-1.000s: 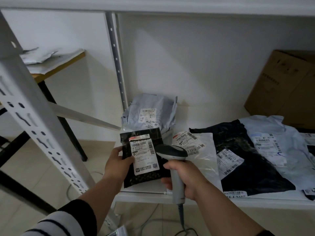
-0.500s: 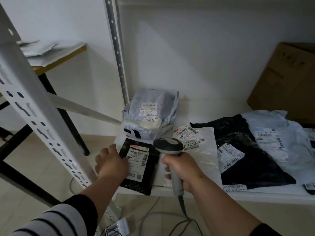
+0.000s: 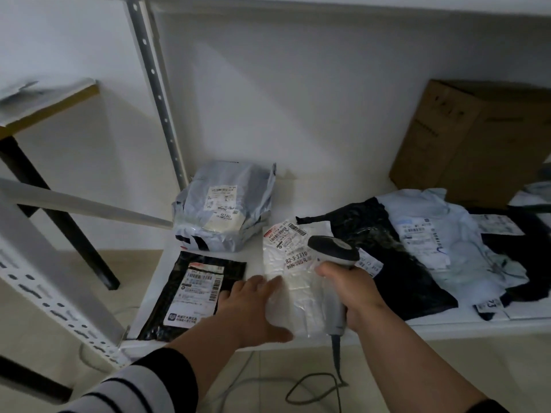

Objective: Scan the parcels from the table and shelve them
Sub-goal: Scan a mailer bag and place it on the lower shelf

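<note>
While the small black parcel [image 3: 193, 296] lies flat at the shelf's [image 3: 447, 324] front left corner, label up, the left hand [image 3: 253, 311] rests beside it with fingers straight, its fingertips on the edge of the white parcel [image 3: 293, 281]. Nothing is in that grip. The right hand [image 3: 354, 293] is wrapped round the handle of the scanner [image 3: 335, 260], whose head hangs over the white parcel's label. Behind sits a grey parcel [image 3: 225, 210]; to the right lie a larger black bag [image 3: 387, 257], a pale blue bag [image 3: 441, 239] and a cardboard box [image 3: 474, 144]. Shelving of the black parcel looks finished; next probably comes fetching another parcel from the table [image 3: 50, 105] at left.
</note>
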Action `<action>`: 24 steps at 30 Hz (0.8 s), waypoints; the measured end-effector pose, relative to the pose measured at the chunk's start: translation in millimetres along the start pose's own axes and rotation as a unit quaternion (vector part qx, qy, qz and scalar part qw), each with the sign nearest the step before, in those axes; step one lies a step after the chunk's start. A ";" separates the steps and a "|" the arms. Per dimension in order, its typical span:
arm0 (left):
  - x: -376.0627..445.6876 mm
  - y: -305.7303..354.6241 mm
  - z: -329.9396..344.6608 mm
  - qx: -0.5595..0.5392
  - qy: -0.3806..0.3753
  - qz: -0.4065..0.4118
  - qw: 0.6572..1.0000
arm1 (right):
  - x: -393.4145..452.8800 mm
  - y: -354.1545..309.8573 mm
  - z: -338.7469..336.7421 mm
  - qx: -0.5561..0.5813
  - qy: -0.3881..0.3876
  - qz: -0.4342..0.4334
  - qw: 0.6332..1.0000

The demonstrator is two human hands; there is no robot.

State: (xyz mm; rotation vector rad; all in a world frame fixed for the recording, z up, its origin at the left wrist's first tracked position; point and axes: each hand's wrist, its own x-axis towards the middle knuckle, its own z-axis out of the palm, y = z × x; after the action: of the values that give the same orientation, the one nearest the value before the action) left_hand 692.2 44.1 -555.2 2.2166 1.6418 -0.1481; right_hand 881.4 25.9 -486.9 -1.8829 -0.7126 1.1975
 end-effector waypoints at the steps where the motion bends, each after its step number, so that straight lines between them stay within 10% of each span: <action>1: 1.7 2.9 0.9 0.002 -0.007 0.002 1.000 | 1.9 1.9 -1.7 0.017 -0.012 0.006 1.000; 12: 15.9 29.3 8.1 0.023 0.069 0.016 0.997 | 8.8 10.3 -43.8 -0.095 0.211 0.001 0.973; 24: 24.7 69.7 5.5 0.076 0.054 0.025 0.995 | 9.5 30.9 -56.1 -0.107 0.118 -0.060 0.985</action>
State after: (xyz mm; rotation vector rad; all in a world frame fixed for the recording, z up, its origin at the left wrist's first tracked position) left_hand 766.2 47.0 -551.3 2.4157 1.6805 -0.1466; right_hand 938.1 -0.9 -503.2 -2.0819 -0.8366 0.8319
